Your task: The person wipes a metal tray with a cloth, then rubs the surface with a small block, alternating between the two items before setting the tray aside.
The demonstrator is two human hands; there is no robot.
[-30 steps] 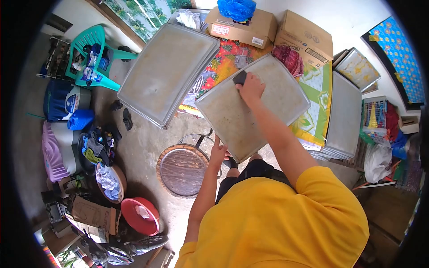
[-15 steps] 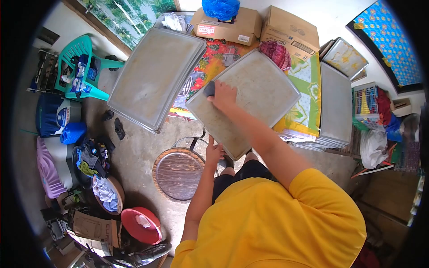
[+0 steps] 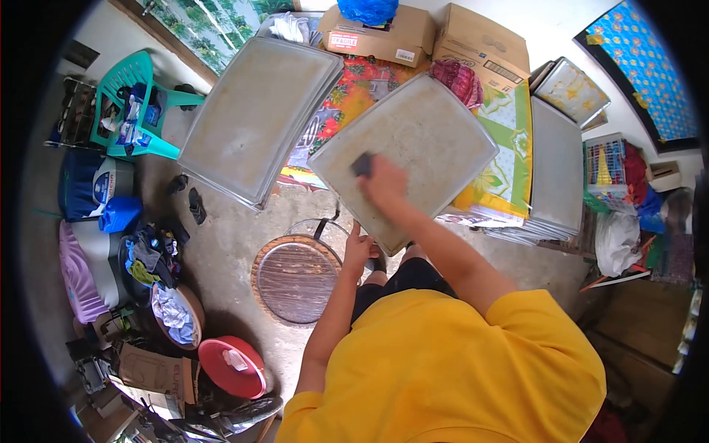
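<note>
A large grey metal tray lies tilted in front of me, its far part over the covered table and its near corner by my body. My right hand is closed round a small dark pad, which rests on the tray's left part. At the tray's lower left edge, my left hand holds the rim, its fingers partly hidden by the tray. A stack of similar trays lies to the left.
A round wooden stool stands left of my legs. More stacked trays lie at the right. Cardboard boxes are at the back. A green chair, a red basin and a clothes pile are at the left.
My right hand has moved the dark pad a little down and to the right across the tray. My left hand stays at the tray's edge.
</note>
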